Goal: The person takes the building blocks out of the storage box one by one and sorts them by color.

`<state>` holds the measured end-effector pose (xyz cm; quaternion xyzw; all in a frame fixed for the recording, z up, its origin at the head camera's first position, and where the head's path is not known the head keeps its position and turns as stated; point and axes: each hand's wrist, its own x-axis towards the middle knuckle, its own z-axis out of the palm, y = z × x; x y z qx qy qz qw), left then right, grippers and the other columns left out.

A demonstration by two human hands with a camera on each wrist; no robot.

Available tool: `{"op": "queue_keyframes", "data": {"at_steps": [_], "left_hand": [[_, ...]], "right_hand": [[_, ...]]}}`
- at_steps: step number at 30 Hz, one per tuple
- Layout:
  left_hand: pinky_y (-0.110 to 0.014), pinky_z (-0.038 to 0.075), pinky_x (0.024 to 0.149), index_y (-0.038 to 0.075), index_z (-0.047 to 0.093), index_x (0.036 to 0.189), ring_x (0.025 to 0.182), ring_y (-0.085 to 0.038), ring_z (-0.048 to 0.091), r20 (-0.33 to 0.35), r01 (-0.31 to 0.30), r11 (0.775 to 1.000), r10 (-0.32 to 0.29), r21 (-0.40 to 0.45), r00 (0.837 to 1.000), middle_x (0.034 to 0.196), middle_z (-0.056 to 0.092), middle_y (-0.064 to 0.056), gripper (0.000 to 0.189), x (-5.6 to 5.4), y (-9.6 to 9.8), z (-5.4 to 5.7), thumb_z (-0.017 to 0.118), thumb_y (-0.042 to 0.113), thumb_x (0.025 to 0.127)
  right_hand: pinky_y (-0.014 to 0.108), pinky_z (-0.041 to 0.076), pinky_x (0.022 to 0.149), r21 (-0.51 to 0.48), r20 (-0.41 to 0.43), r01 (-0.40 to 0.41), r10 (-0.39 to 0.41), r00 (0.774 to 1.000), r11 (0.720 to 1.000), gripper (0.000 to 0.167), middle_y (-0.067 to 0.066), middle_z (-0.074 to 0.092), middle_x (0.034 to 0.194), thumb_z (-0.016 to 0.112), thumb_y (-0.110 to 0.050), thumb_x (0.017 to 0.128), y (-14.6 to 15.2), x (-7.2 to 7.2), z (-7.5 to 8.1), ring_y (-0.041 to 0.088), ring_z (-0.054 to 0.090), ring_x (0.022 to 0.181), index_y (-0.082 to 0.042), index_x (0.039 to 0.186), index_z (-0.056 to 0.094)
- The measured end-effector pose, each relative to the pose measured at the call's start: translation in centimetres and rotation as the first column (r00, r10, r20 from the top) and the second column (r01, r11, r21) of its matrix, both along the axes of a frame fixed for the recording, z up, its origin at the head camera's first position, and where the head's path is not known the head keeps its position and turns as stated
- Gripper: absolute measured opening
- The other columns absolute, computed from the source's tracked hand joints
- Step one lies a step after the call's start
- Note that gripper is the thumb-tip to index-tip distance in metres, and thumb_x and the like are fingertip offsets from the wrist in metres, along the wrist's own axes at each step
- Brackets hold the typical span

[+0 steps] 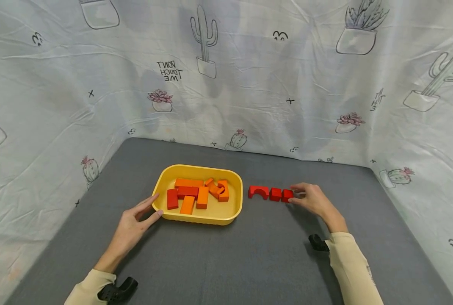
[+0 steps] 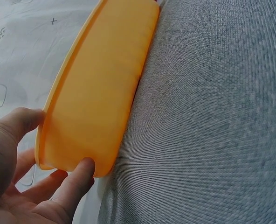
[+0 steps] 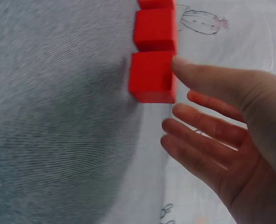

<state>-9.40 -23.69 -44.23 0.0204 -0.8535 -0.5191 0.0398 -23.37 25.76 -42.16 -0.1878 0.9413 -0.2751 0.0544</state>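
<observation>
My left hand [image 1: 132,228] holds the near-left corner of a yellow plastic tray [image 1: 201,219], thumb and fingers against its rim and outer wall. Inside lie several orange and red toy blocks, among them an orange arch block [image 1: 223,191] and a red block [image 1: 172,199]. To the tray's right, a red arch block [image 1: 258,191], a red cube [image 1: 275,194] and a second red cube [image 1: 287,195] form a row. My right hand [image 1: 313,201] is at the end cube; in the right wrist view its thumb is at the cube's edge, with the other fingers spread loosely apart from it.
A grey cloth [image 1: 226,262] covers the table. White curtain [image 1: 249,84] printed with cacti hangs behind it and along both sides. Each wrist wears a black band device [image 1: 117,291].
</observation>
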Motion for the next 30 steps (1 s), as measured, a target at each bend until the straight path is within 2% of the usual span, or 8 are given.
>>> {"op": "queue_keyframes", "data": {"at_steps": [8,13,17,21,24,30], "left_hand": [[-0.058,0.036,0.107,0.013,0.049,0.146,0.134,-0.037,0.044,-0.003,-0.004,1.000,0.004,0.006,1.000,0.151,0.041,-0.015,0.061,-0.1,0.1,-0.2,0.070,0.033,0.092],[-0.059,0.035,0.107,0.013,0.049,0.146,0.134,-0.037,0.044,-0.001,-0.004,1.000,0.004,0.011,1.000,0.152,0.041,-0.015,0.061,0.0,0.0,-0.2,0.070,0.033,0.092],[-0.058,0.036,0.107,0.014,0.049,0.146,0.135,-0.037,0.043,-0.009,-0.003,1.000,0.003,0.009,1.000,0.152,0.041,-0.014,0.061,0.0,0.1,-0.2,0.070,0.033,0.092],[-0.057,0.036,0.108,0.014,0.049,0.145,0.135,-0.036,0.043,-0.017,-0.001,1.000,0.001,0.011,1.000,0.151,0.041,-0.013,0.060,-0.1,0.0,-0.3,0.071,0.032,0.092],[-0.057,0.035,0.108,0.014,0.050,0.145,0.135,-0.036,0.042,-0.015,0.000,1.000,0.000,0.016,1.000,0.151,0.041,-0.013,0.060,-0.1,0.0,-0.4,0.071,0.032,0.092],[-0.057,0.035,0.108,0.013,0.049,0.146,0.136,-0.036,0.041,-0.016,0.005,1.000,-0.005,0.018,1.000,0.152,0.041,-0.013,0.061,-0.2,0.0,-0.6,0.070,0.032,0.092]], "right_hand": [[0.055,0.052,0.090,-0.023,-0.077,-0.013,0.011,0.997,1.000,0.040,0.027,0.062,0.123,0.073,-0.004,0.087,-1.0,0.2,1.6,0.047,0.061,0.108,0.008,0.124,0.062],[0.054,0.053,0.089,-0.086,-0.106,-0.031,0.022,0.994,0.996,0.039,0.027,0.062,0.122,0.073,-0.003,0.087,-2.3,0.6,2.2,0.046,0.062,0.106,0.007,0.123,0.063],[0.052,0.054,0.088,-0.155,-0.167,-0.051,0.025,0.986,0.987,0.039,0.025,0.064,0.119,0.075,-0.001,0.085,-3.9,0.9,2.4,0.044,0.064,0.104,0.005,0.122,0.064],[0.050,0.055,0.086,-0.198,-0.211,-0.100,0.057,0.976,0.975,0.039,0.023,0.064,0.118,0.076,-0.001,0.084,-6.3,1.2,2.8,0.040,0.065,0.103,0.004,0.121,0.065],[0.047,0.056,0.086,-0.207,-0.210,-0.133,0.088,0.974,0.969,0.039,0.020,0.065,0.118,0.077,-0.003,0.083,-8.6,1.4,3.2,0.038,0.066,0.101,0.002,0.120,0.066],[0.045,0.057,0.085,-0.170,-0.194,-0.230,0.196,0.961,0.958,0.037,0.014,0.065,0.120,0.077,-0.008,0.085,-14.2,1.7,3.6,0.034,0.067,0.099,0.001,0.120,0.068]]}}
